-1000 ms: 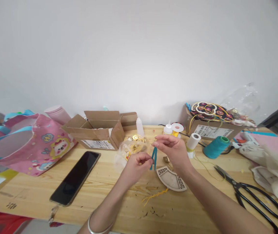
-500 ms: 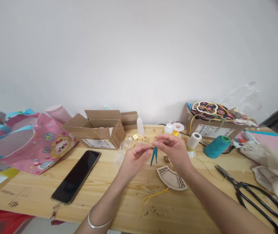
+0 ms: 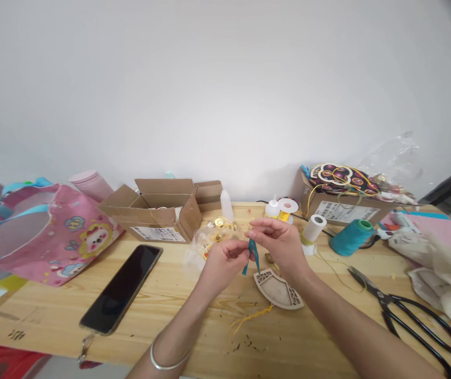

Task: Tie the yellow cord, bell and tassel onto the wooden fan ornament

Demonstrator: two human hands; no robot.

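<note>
A small teal thread tassel (image 3: 253, 250) hangs between my hands above the table. My left hand (image 3: 225, 263) is closed in a pinch on its strands from the left. At its top, the thumb and fingers of my right hand (image 3: 278, 242) also pinch it; the exact grip is partly hidden by the fingers. Below them lies a fan-shaped wooden piece (image 3: 276, 289) with cut-out lattice ends and a yellow cord (image 3: 253, 316) trailing from its lower edge. A small brass-coloured piece (image 3: 270, 258) sits behind it, partly covered by my right hand.
Large black-handled scissors (image 3: 385, 300) and a teal thread cone (image 3: 352, 237) lie to the right. A phone (image 3: 123, 289) and pink bag (image 3: 67, 231) are at left. Behind stand an open carton (image 3: 162, 210), a clear plastic bag (image 3: 197, 252), and a filled box (image 3: 340, 208).
My left hand's fingers have curled in and lowered slightly onto the teal strands, which now show bunched beside its fingertips. The right hand keeps its pinch at nearly the same spot.
</note>
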